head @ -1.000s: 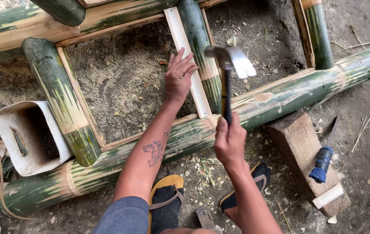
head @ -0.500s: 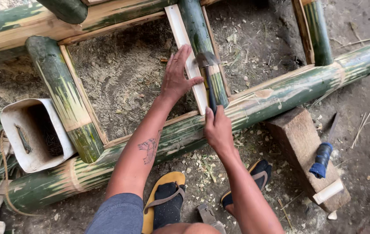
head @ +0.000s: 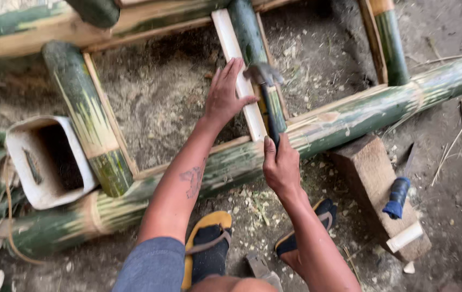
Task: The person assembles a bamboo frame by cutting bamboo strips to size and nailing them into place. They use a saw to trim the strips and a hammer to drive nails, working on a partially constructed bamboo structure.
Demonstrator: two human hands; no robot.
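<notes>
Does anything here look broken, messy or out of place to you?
Nothing looks broken. The ground is littered with shavings and chips. A white container lies tipped on its side by the bamboo frame. The left hand rests on a pale split strip; the right hand holds a hammer.

The long bamboo pole point(head: 307, 130) has a waxy green skin, scuffed pale in streaks, while the split bamboo slat point(head: 239, 70) shows its pale, matt inner side. The hammer point(head: 266, 92) has a dull grey metal head and a dark handle. The wood block point(head: 377, 189) looks rough-sawn and dry, and the white plastic tub point(head: 41, 162) is pretty grimy
</notes>
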